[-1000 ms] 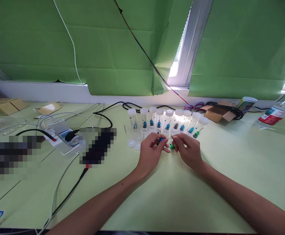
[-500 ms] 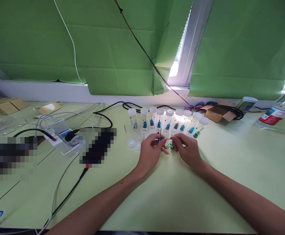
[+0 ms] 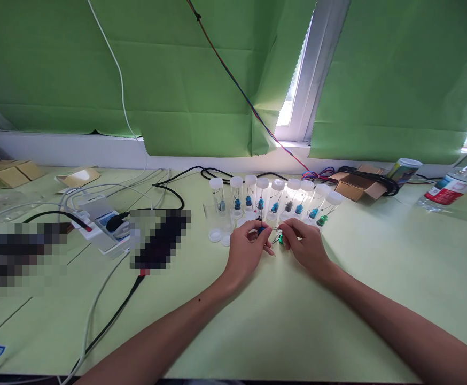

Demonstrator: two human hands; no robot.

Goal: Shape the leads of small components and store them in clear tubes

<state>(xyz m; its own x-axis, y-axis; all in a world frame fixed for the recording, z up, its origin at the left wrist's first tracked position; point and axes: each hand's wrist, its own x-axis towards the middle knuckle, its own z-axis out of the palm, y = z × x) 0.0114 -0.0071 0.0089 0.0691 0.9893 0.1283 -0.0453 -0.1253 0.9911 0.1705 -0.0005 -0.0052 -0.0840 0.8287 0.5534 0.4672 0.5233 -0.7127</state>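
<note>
My left hand (image 3: 246,247) is closed around a small dark-blue piece (image 3: 261,230) with a thin dark pin standing up from it. Close to its right, my right hand (image 3: 306,243) has thumb and fingers pinched on a thin, light sliver whose kind is too small to make out. Below the right fingertips lies a small green piece (image 3: 281,239), partly covered by the hand. Behind both hands stands a row of clear capped vials (image 3: 274,200), most with a small blue piece and thin dark pins inside; the rightmost vial (image 3: 329,206) holds a green one.
Uncapped clear tubes (image 3: 211,222) stand left of my hands. A white power strip (image 3: 111,240) with cables lies further left, beside blurred dark objects. At the back right are a cardboard box (image 3: 357,187) with a black cable, a can (image 3: 404,172) and a plastic bottle (image 3: 450,187).
Both hands stay nearly in place with small finger movements. The blue piece and its pin have shifted very slightly in my left fingers.
</note>
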